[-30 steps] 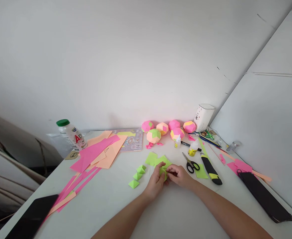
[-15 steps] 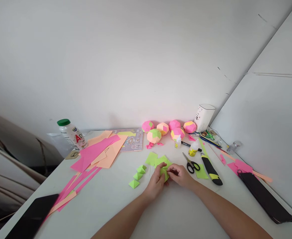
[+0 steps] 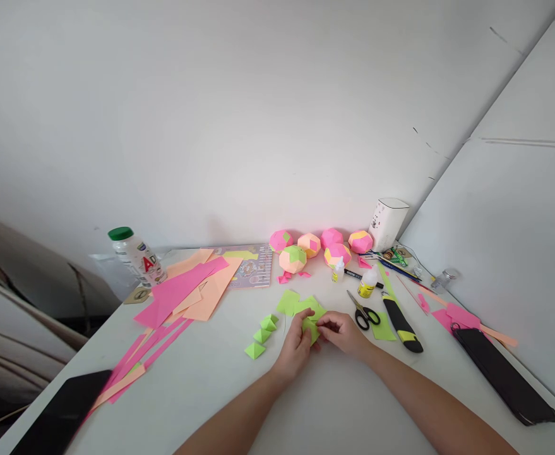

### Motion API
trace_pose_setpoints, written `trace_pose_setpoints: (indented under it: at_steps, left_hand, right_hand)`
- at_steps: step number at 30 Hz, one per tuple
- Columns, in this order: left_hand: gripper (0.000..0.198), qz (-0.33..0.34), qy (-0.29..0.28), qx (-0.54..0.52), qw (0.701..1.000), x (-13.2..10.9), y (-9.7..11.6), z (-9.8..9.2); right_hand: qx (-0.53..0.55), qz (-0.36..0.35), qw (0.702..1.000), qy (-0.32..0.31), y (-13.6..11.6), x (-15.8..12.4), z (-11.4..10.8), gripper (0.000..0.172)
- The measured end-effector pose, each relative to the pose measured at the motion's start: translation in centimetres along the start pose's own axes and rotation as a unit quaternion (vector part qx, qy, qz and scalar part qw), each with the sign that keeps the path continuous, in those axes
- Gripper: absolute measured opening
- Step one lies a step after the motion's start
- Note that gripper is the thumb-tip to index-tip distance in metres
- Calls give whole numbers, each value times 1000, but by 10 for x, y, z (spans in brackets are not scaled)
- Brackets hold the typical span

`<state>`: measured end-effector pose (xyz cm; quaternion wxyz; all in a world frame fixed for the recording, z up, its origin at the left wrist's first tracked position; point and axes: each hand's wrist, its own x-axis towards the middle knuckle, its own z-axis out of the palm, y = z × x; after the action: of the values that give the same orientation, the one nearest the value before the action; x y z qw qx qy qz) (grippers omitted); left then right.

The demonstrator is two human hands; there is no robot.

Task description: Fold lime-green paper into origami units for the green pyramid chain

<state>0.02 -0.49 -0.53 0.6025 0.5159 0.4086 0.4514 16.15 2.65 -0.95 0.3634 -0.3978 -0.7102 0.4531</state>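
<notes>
Paper piece (image 3: 310, 331), green, is held lower centre of frame. Approx. no chg vs 0.5 s ago: posn of L grip (image 3: 297, 343) & R grip (image 3: 346, 333) kept, only piece's tilt slightly altered. Piece is clasped btwn L thumb & fingers; its edge is pinched by R fingertips. Prob. same item being worked; folded pieces (image 3: 255, 350), to its left on desk (image 3: 201, 392), left untouched.

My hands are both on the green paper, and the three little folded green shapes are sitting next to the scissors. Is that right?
Not quite: the three little folded green shapes sit beside your left hand, while the scissors lie on your right hand's side. The head view shows it. Both hands are on the green paper, as you said.
</notes>
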Motion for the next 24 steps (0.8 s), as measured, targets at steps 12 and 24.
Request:
trace_pose_setpoints:
  at_steps: [12, 24]
  left_hand:
    - [42, -4, 41, 7, 999, 2, -3, 1]
    - [39, 1, 72, -18, 997, 5, -6, 2]
  right_hand:
    - [2, -4, 1000, 16, -2, 0, -1, 16]
    - [37, 30, 998, 36, -3, 0, -2, 18]
